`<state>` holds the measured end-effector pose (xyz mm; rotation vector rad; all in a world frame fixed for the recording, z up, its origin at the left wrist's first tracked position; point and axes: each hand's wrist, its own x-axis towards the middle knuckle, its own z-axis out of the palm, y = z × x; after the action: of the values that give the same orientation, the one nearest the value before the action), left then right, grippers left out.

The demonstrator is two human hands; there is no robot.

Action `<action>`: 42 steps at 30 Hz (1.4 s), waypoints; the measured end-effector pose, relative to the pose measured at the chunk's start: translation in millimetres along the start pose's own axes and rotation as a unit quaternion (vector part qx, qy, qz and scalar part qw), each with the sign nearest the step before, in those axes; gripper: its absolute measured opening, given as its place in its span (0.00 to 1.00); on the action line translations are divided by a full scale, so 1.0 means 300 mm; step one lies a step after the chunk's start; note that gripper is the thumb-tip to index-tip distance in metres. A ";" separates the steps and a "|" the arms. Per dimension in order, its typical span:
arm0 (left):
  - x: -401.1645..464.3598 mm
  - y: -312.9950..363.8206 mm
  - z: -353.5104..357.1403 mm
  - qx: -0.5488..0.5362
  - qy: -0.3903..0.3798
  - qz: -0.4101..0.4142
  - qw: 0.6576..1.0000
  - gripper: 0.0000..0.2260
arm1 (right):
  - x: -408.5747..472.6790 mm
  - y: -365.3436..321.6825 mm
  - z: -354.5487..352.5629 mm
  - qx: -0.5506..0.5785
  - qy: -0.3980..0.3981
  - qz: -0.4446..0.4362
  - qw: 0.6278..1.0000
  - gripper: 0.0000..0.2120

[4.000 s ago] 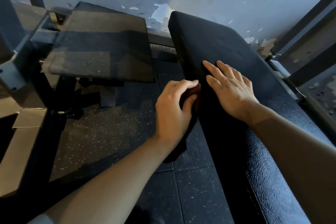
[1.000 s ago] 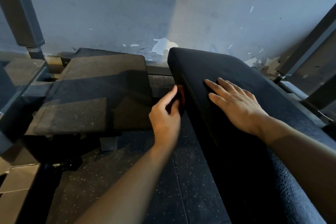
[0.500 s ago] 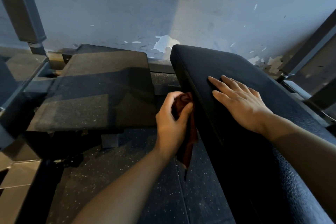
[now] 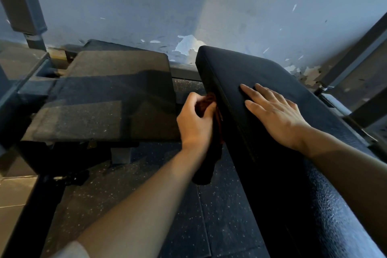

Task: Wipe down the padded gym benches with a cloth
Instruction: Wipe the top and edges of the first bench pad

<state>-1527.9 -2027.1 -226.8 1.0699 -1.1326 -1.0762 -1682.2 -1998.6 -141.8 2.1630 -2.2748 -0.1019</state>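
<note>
Rust-red cloth [image 4: 207,102] is bunched in the left hand [image 4: 193,125], whose fingers [image 4: 191,98] curl round it and press it to the left side face of the padded bench [image 4: 272,174] — a dark tail of the cloth hangs down below the wrist. The right hand [image 4: 278,115] lies flat on the top of the surface, fingers straight and spread, holding nothing; it seems to steady the pad.

To do this stroke well, I would keep the wad flat against the vertical side and run it along the seam under the top edge, where grime likely sits, then turn to a fresh fold. The loose tail could drag on the rubber floor [image 4: 219,216] and pick up grit, so gather it in.

Room on the left is a narrow lane between the bench and the grey platform [image 4: 109,98]. The far end of the pad stands near the peeling wall [image 4: 146,6], so strokes that way stop short; toward the body the side runs open.
</note>
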 end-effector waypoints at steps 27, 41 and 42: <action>0.065 0.052 -0.040 0.014 0.135 0.006 0.991 0.12 | 0.003 -0.002 -0.003 -0.008 0.004 0.004 1.000 0.24; -0.020 -0.003 -0.039 -0.004 0.005 0.015 1.000 0.12 | 0.014 -0.005 -0.012 0.025 -0.010 0.014 1.000 0.24; 0.005 -0.003 -0.036 -0.008 0.013 -0.021 1.000 0.11 | 0.016 -0.005 -0.011 0.028 -0.020 0.016 0.999 0.25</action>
<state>-1517.1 -2027.8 -228.8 1.0974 -1.0834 -1.0999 -1680.8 -2003.6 -138.7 2.1690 -2.3612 -0.0839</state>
